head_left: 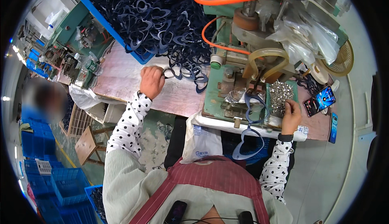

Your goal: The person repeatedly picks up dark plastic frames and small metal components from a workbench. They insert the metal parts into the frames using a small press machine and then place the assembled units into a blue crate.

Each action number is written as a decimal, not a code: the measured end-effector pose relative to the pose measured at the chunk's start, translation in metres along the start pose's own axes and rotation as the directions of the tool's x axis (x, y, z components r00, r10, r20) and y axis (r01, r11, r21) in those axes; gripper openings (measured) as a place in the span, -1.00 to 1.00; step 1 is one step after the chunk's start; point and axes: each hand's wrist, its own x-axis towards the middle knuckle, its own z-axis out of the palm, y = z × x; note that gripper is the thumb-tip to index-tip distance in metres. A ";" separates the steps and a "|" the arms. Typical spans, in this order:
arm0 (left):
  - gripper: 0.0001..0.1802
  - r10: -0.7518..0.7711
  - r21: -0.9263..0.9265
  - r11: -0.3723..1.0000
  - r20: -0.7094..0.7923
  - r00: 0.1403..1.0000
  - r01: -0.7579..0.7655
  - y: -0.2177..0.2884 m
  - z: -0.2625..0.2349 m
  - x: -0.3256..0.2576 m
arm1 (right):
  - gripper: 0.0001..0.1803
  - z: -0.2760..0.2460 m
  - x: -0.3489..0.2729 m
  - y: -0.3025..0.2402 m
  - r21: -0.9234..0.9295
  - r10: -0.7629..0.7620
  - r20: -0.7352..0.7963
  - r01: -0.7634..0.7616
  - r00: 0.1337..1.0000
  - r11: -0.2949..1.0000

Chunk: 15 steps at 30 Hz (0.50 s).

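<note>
Both arms reach forward, left hand (pixel 152 82) curled into a loose fist, right hand (pixel 291 116) apparently pinching.

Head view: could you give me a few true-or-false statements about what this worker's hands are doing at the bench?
1. The left hand rests on the pink worktop, touching dark blue heart-shaped plastic frames. True.
2. The right hand is picking up the phone with the lit screen. False: it reaches into the tray of small silver metal parts.
3. A dark blue heart-shaped frame lies on the green press machine. True.
4. The blue plastic crate is empty. False: it is heaped with frames.
</note>
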 end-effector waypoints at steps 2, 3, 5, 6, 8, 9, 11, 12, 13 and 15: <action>-0.87 -0.265 -0.252 0.926 0.098 0.959 0.282 0.026 0.000 0.003 | -0.88 0.002 0.002 -0.015 -0.066 -0.110 -0.020 0.108 0.994 0.992; -0.90 -0.097 -0.274 0.960 -0.142 0.985 0.055 0.046 0.002 0.010 | -0.86 0.003 0.003 -0.028 -0.006 -0.096 -0.024 0.096 0.995 0.995; -0.71 0.131 -0.236 0.955 -0.202 0.971 -0.178 0.090 -0.021 0.028 | -0.84 0.004 0.005 -0.053 0.105 -0.071 0.020 0.068 0.997 0.992; -0.61 0.239 -0.288 0.911 -0.217 0.946 -0.296 0.105 -0.027 0.033 | -0.82 0.006 0.005 -0.067 0.196 -0.052 0.046 0.042 0.998 0.980; -0.65 0.353 -0.269 0.852 -0.337 0.873 -0.448 0.146 -0.038 0.047 | -0.81 0.004 0.002 -0.092 0.285 -0.023 0.131 -0.016 0.991 0.958; -0.65 0.393 -0.279 0.826 -0.340 0.854 -0.491 0.160 -0.040 0.049 | -0.81 0.004 0.001 -0.103 0.374 -0.084 0.135 0.028 0.987 0.927; -0.64 0.431 -0.273 0.789 -0.393 0.812 -0.551 0.188 -0.044 0.053 | -0.82 0.001 -0.003 -0.127 0.418 -0.089 0.198 -0.002 0.976 0.908; -0.64 0.441 -0.272 0.768 -0.433 0.787 -0.580 0.201 -0.043 0.056 | -0.82 -0.002 -0.005 -0.139 0.434 -0.095 0.233 -0.016 0.968 0.901; -0.64 0.437 -0.285 0.758 -0.447 0.781 -0.587 0.211 -0.044 0.058 | -0.83 -0.005 -0.008 -0.149 0.447 -0.096 0.248 -0.026 0.964 0.894; -0.64 0.414 -0.315 0.740 -0.484 0.771 -0.594 0.228 -0.042 0.060 | -0.75 -0.005 -0.014 -0.159 0.504 -0.019 0.320 -0.153 0.947 0.850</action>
